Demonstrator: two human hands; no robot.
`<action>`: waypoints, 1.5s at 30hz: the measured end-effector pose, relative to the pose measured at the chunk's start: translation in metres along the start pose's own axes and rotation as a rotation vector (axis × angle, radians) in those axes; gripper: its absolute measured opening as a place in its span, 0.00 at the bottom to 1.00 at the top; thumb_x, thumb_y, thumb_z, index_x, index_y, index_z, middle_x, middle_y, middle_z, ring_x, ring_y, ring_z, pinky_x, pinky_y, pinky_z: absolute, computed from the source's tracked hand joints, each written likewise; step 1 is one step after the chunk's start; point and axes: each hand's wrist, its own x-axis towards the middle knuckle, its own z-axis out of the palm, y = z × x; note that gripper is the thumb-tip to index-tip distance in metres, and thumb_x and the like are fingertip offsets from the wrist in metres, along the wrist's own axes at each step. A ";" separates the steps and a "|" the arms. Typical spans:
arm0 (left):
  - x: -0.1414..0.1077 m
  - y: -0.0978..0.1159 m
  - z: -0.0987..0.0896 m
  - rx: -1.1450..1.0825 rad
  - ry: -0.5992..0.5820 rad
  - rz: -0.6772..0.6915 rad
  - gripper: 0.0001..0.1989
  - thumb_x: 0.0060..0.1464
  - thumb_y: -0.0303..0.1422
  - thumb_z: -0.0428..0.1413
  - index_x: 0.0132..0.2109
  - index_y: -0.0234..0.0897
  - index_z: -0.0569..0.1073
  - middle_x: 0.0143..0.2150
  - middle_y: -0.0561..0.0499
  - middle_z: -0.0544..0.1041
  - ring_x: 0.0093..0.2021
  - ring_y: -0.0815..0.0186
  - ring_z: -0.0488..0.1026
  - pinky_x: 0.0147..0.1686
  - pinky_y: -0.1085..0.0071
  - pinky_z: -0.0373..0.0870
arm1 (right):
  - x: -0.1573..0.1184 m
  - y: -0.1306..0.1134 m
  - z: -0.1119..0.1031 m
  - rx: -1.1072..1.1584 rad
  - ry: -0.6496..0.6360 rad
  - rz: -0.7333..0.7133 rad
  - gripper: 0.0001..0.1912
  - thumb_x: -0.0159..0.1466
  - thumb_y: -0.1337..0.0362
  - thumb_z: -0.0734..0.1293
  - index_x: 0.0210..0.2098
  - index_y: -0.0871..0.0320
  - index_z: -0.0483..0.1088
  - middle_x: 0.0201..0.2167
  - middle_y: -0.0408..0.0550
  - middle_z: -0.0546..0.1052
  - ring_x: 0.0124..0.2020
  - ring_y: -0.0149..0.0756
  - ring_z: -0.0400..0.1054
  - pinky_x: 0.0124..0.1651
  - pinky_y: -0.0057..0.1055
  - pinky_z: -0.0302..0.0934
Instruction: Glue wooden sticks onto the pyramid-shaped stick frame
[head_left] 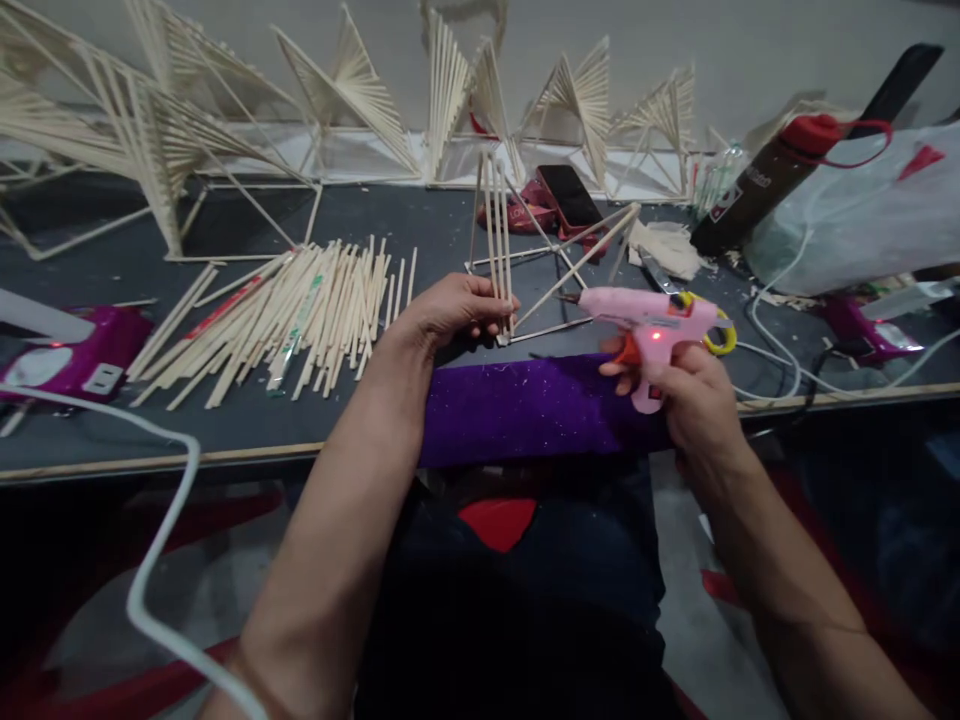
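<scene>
A pink hot glue gun (645,318) with a lit red light is gripped in my right hand (694,385), its nozzle pointing left. My left hand (465,305) pinches the lower part of upright thin wooden sticks (496,230), which belong to a small stick frame (555,250) standing on the dark table (360,215). The nozzle tip is a short way right of my left fingers, apart from them. Under both hands a purple cloth (517,410) lies along the table's front edge. Left of my left hand is a heap of loose wooden sticks (300,320).
Several twisted stick structures (360,90) line the back. A phone (568,195) on a red holder stands behind the frame. At right are a dark bottle (765,185) with a red cap, a plastic bag (885,200) and white cables (780,390). A purple power block (82,350) sits at left.
</scene>
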 end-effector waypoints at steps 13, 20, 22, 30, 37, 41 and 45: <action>0.000 0.002 0.003 -0.030 -0.015 0.032 0.04 0.49 0.27 0.66 0.31 0.30 0.78 0.20 0.51 0.70 0.17 0.76 0.61 0.20 0.74 0.52 | -0.004 0.014 0.023 -0.324 -0.078 0.022 0.12 0.63 0.59 0.67 0.42 0.59 0.74 0.38 0.49 0.79 0.30 0.30 0.71 0.26 0.25 0.63; -0.001 0.001 0.002 -0.005 0.008 0.036 0.05 0.49 0.28 0.67 0.30 0.30 0.78 0.22 0.49 0.71 0.19 0.76 0.62 0.23 0.72 0.52 | -0.002 0.016 0.022 -0.416 -0.116 -0.017 0.12 0.65 0.57 0.65 0.42 0.58 0.72 0.30 0.45 0.75 0.26 0.29 0.67 0.25 0.25 0.60; -0.001 0.001 0.002 -0.003 0.005 0.034 0.05 0.49 0.28 0.66 0.30 0.30 0.78 0.22 0.49 0.70 0.20 0.75 0.63 0.23 0.71 0.52 | -0.002 0.017 0.022 -0.422 -0.116 -0.035 0.12 0.66 0.57 0.65 0.42 0.58 0.72 0.30 0.45 0.74 0.26 0.29 0.66 0.25 0.25 0.59; 0.002 -0.002 0.000 0.035 -0.007 0.050 0.07 0.49 0.31 0.66 0.31 0.31 0.78 0.22 0.50 0.70 0.20 0.75 0.63 0.23 0.73 0.52 | 0.000 0.020 0.023 -0.478 -0.117 -0.095 0.11 0.66 0.56 0.64 0.41 0.57 0.70 0.30 0.44 0.74 0.26 0.30 0.66 0.26 0.27 0.59; 0.002 -0.001 0.000 0.035 -0.012 0.041 0.07 0.49 0.30 0.66 0.29 0.31 0.77 0.21 0.51 0.70 0.20 0.74 0.63 0.23 0.73 0.52 | 0.002 0.017 0.025 -0.484 -0.141 -0.105 0.11 0.67 0.56 0.63 0.40 0.57 0.69 0.31 0.44 0.74 0.26 0.29 0.66 0.26 0.27 0.59; 0.002 -0.001 0.000 0.042 -0.019 0.039 0.06 0.49 0.30 0.66 0.30 0.32 0.78 0.22 0.50 0.70 0.20 0.73 0.63 0.24 0.72 0.52 | 0.002 0.016 0.027 -0.495 -0.134 -0.095 0.12 0.66 0.54 0.63 0.39 0.57 0.69 0.29 0.44 0.74 0.25 0.29 0.65 0.26 0.27 0.59; 0.002 0.000 0.000 0.038 -0.015 0.029 0.05 0.49 0.30 0.65 0.30 0.32 0.78 0.22 0.50 0.69 0.21 0.74 0.63 0.25 0.71 0.52 | 0.002 0.013 0.028 -0.503 -0.137 -0.101 0.13 0.66 0.53 0.63 0.38 0.57 0.69 0.29 0.44 0.73 0.25 0.29 0.65 0.27 0.27 0.59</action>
